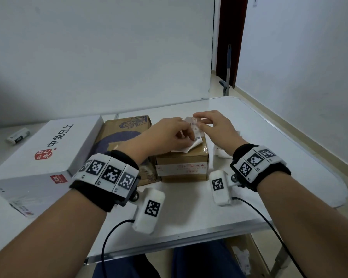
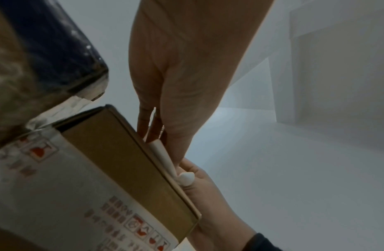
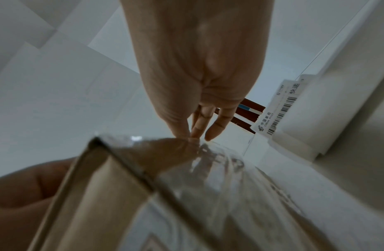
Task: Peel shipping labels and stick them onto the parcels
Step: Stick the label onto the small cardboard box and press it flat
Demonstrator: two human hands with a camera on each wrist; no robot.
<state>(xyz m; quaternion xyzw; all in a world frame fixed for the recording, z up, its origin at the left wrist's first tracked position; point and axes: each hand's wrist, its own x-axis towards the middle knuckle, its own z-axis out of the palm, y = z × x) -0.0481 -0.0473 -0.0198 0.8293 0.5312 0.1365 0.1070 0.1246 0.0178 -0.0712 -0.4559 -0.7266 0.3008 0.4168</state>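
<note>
A: Head view. Where does the shipping label (image 1: 193, 135) lie relative to each grip?

B: It lies over the top face of the small brown parcel (image 1: 182, 163), which stands on the bench (image 1: 269, 137) in the middle, just right of the larger printed parcel (image 1: 121, 133). The left hand (image 1: 169, 135) pinches its left edge with curled fingers. The right hand (image 1: 213, 127) holds the far right part between thumb and fingertips. Both grips are clamped on the label. Neither hand is clearly nearer.

A: Long axis and pointing?

B: It appears to run near to far, with the near end curling up off the parcel top and the far end raised between the hands. Judgement: the coming move is to lay it down along that axis.

A: Left wrist view.

B: The left hand (image 2: 182, 95) reaches down beside the small brown parcel (image 2: 130, 163). A curled white strip of the shipping label (image 2: 163, 158) lies along the parcel's top edge, touching it. The right hand (image 2: 208, 190) meets it from the other end.

A: Right wrist view.

B: The right hand (image 3: 197, 84) has its fingertips (image 3: 212, 134) down at the taped top of the small brown parcel (image 3: 122, 178). The label under them is blurred; contact cannot be confirmed here. Further printed labels (image 3: 281, 108) lie on the bench to the right.
</note>
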